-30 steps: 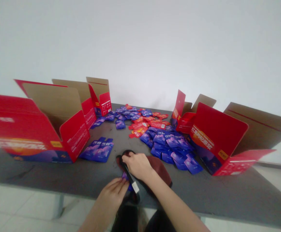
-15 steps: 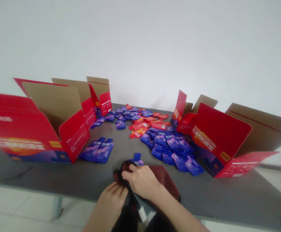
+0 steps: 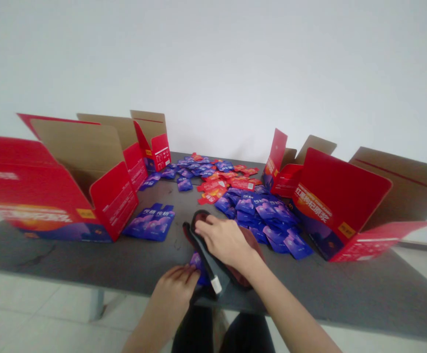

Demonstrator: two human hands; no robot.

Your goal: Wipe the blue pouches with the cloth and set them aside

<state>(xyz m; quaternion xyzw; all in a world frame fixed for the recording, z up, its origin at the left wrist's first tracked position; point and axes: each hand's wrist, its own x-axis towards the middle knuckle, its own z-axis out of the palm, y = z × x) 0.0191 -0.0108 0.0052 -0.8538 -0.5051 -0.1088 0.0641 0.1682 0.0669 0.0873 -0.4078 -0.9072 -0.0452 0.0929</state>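
Note:
My right hand (image 3: 228,242) has its fingers curled over the upper end of a reddish-brown, black-edged soft pouch-like item (image 3: 255,245); its exact kind I cannot make out. A black strip with a white end (image 3: 216,285) runs along its near side. Left of it, my left hand (image 3: 176,291) has its fingers closed on the edge of a blue-purple sachet (image 3: 195,260), partly covered by the strip. Two more blue-purple sachets (image 3: 150,223) lie side by side beyond my left hand. To the right is a heap of blue-purple sachets (image 3: 268,215).
Open red cartons stand along both sides, the nearest being a left carton (image 3: 113,208) and a right carton (image 3: 345,196). Red-orange packets (image 3: 213,189) and more blue sachets (image 3: 198,169) spread toward the white wall (image 3: 213,73). The grey table's (image 3: 88,260) front edge is close to my legs.
My left hand has let go of the brown item and now grips a sachet below it. My right hand has shifted the item slightly away from me and to the right.

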